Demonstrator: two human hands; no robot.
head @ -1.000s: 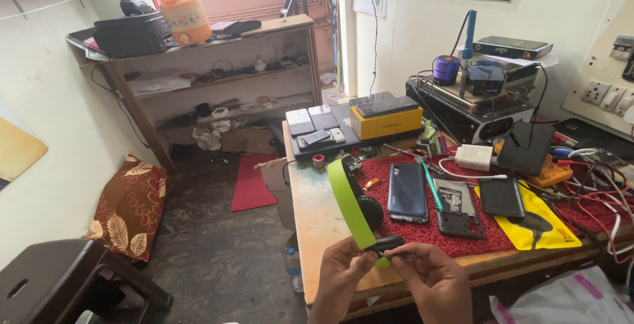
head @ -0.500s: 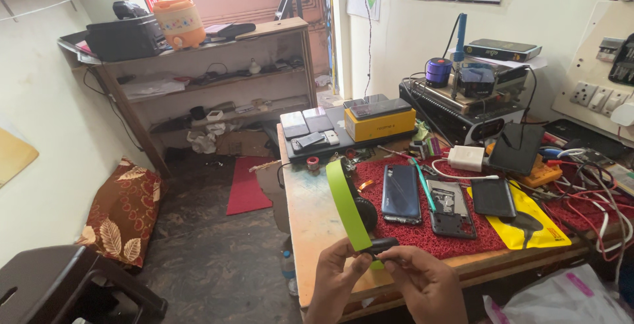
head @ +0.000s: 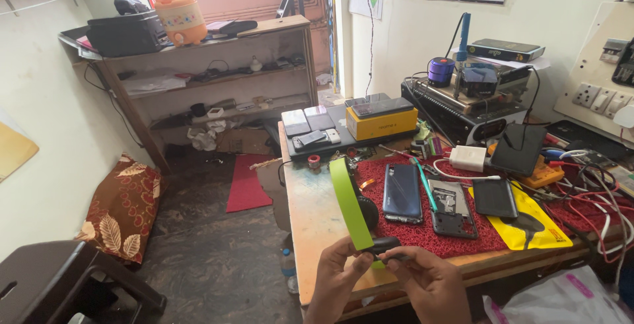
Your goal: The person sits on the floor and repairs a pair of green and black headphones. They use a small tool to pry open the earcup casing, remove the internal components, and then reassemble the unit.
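Head view: both hands, left hand (head: 340, 274) and right hand (head: 422, 281), pinch the green headphone band (head: 350, 208) at its dark end, just before the red mat (head: 422, 225). Likely light, springy plastic; grip near the joint.

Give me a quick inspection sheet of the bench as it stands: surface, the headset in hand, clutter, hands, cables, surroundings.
Surface: wooden bench with a red mat across its middle.
Job's things: green headband headset held upright at the bench's near edge, its black end piece between both hands.
Clutter: dark blue phone, opened phone frame, black phone, yellow pouch, yellow box, white charger.
Grippers: left hand and right hand both pinch the headset's lower end.
Cables: red and white leads tangled at the right.
Surroundings: wooden shelf unit, patterned cushion, dark stool.
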